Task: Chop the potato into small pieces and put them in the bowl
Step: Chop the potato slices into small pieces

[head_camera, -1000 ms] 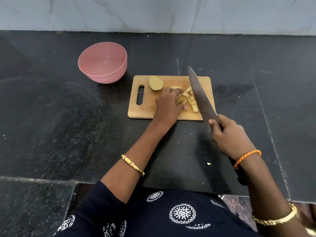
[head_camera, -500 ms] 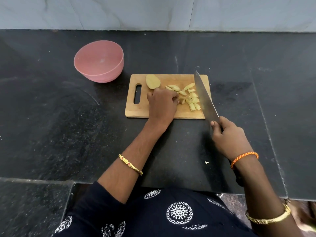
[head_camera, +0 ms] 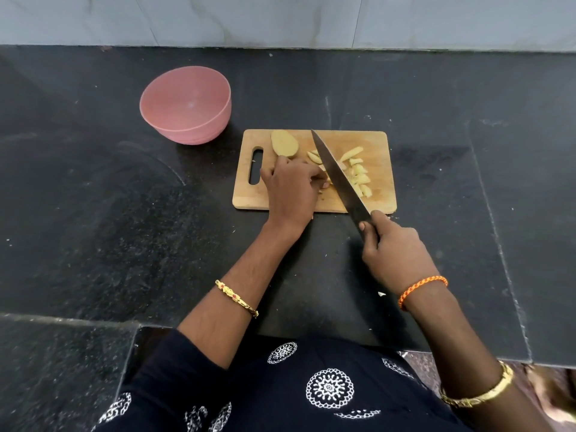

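A wooden cutting board (head_camera: 378,141) lies on the black counter. On its far left part sits a potato half (head_camera: 283,143), cut face down. Several pale potato pieces (head_camera: 358,173) lie on the board's right half. My left hand (head_camera: 290,188) rests on the board with fingers curled over potato pieces by the blade; what it holds is mostly hidden. My right hand (head_camera: 396,251) grips the handle of a large knife (head_camera: 338,176), whose blade slants across the board among the pieces. An empty pink bowl (head_camera: 187,104) stands left of and beyond the board.
The black stone counter (head_camera: 93,198) stretches wide on both sides, with a pale tiled wall (head_camera: 280,20) behind. A small potato scrap (head_camera: 381,294) lies on the counter near my right wrist. The counter's front edge runs close to my body.
The knife blade has swung left from the board's right side into the potato pieces beside my left hand. My left hand stays on the board, fingers now nearer the blade.
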Tool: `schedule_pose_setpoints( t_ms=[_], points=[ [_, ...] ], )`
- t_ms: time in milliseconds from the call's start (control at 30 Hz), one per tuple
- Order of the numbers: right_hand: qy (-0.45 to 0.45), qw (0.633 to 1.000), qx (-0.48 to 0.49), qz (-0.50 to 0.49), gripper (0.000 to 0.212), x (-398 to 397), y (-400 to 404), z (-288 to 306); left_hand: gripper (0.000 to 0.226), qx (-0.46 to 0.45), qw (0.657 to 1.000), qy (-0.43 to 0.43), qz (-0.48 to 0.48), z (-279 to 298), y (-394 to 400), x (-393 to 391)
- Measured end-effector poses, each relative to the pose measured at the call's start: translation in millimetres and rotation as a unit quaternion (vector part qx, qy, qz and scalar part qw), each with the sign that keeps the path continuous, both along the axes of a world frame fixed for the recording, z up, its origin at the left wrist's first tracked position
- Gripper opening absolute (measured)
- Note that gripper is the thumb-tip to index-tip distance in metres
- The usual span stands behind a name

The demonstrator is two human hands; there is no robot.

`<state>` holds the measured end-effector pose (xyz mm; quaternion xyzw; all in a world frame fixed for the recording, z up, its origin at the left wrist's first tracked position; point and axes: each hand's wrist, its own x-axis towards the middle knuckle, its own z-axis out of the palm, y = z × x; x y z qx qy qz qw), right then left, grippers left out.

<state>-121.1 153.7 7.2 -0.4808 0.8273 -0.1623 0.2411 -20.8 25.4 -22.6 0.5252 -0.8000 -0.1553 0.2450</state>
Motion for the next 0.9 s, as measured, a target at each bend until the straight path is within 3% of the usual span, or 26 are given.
schedule_pose_setpoints(
  t_ms=[233,667,900],
  points=[
    [0.024,0.999,0.040,-0.009,0.019,6,-5,-2,0.012,-0.002,1.000,-0.014,-0.005,1,1,0],
    [-0.012,0.984,0.164,0.069,0.014,-18,-5,27,0.013,-0.009,1.000,-0.006,0.022,-6,2,-5],
    [-0.033,0.999,0.038,-0.012,0.022,-37,8,26,0.010,0.003,1.000,-0.020,0.008,-1,4,-3]
  ],
)
